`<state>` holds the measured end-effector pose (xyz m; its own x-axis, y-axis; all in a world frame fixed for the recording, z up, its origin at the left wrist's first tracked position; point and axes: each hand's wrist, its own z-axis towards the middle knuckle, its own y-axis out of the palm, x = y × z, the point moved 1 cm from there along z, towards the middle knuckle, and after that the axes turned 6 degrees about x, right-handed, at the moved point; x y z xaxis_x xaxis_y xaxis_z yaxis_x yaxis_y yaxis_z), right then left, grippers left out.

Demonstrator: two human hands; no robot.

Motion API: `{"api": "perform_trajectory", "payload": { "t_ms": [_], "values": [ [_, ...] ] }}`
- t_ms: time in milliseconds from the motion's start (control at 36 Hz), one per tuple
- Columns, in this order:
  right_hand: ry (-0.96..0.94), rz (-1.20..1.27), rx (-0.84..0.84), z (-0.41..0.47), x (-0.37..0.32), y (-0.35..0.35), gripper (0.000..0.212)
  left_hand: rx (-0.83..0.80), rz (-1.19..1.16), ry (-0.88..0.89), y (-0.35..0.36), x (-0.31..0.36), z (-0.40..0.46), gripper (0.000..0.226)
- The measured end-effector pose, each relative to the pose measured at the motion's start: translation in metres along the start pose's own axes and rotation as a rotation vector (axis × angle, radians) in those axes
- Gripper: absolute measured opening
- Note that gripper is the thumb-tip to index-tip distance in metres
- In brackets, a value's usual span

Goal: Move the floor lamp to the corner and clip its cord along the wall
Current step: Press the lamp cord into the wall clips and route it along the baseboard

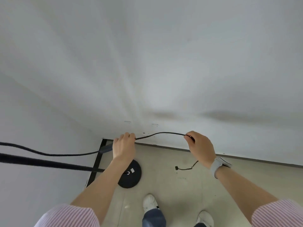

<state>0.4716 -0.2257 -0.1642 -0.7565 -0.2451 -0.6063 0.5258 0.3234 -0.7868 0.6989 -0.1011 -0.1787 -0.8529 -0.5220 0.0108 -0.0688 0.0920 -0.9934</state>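
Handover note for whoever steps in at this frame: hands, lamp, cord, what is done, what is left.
Left hand and right hand each pinch the black cord, stretched between them in front of the wall.
Lamp base stands on the floor near the corner.
Two small clear clips appear stuck to the wall above the cord.
Left: press the cord into the clips; the loose end lies on the floor.

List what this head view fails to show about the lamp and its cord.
- Lamp top: pole runs off the left edge.
- Cord end: hidden inside the right hand.
- Wall clips: faint, too small to confirm.
- Pole's foot on the base: partly covered by the left forearm.
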Motion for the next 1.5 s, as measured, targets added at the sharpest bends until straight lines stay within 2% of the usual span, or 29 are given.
{"api": "perform_trajectory", "payload": {
  "t_ms": [83,167,333,389,500,611,694,806,889,1000,1139,1306,1500],
  "values": [
    [0.008,0.01,0.024,0.02,-0.013,0.044,0.018,-0.065,0.119,-0.017,0.032,-0.024,0.016,0.031],
    [0.003,0.058,0.04,0.04,-0.022,0.087,0.016,-0.077,0.192,-0.001,0.066,-0.039,0.031,0.03],
    [-0.048,0.137,0.03,0.072,-0.028,0.166,0.017,-0.096,0.19,0.079,0.136,-0.055,0.054,0.046],
    [-0.055,0.168,0.02,0.08,-0.027,0.188,0.017,-0.02,0.181,0.061,0.146,-0.061,0.062,0.051],
    [-0.059,0.207,0.008,0.093,-0.028,0.224,0.018,0.271,0.076,0.09,0.156,-0.076,0.083,0.027],
    [-0.059,0.224,0.001,0.108,-0.035,0.252,0.02,0.367,-0.193,0.039,0.169,-0.088,0.104,0.026],
    [-0.068,0.238,0.01,0.118,-0.046,0.268,0.023,0.385,-0.238,-0.041,0.174,-0.096,0.116,0.023],
    [-0.037,0.224,0.031,0.13,-0.053,0.284,0.026,0.282,-0.054,-0.012,0.18,-0.099,0.133,0.01],
    [-0.03,0.208,0.015,0.132,-0.054,0.295,0.028,0.168,0.077,-0.031,0.186,-0.104,0.139,0.012],
    [0.005,0.227,0.011,0.13,-0.052,0.303,0.029,0.16,0.133,-0.062,0.19,-0.11,0.145,0.016],
    [0.022,0.263,0.054,0.133,-0.052,0.306,0.029,0.191,0.086,-0.078,0.186,-0.111,0.161,0.018],
    [0.128,0.265,-0.003,0.135,-0.049,0.31,0.031,0.215,0.034,-0.083,0.188,-0.111,0.165,0.017],
    [0.192,0.269,-0.037,0.137,-0.045,0.312,0.03,0.326,-0.178,-0.083,0.182,-0.113,0.156,0.015]
  ]
}}
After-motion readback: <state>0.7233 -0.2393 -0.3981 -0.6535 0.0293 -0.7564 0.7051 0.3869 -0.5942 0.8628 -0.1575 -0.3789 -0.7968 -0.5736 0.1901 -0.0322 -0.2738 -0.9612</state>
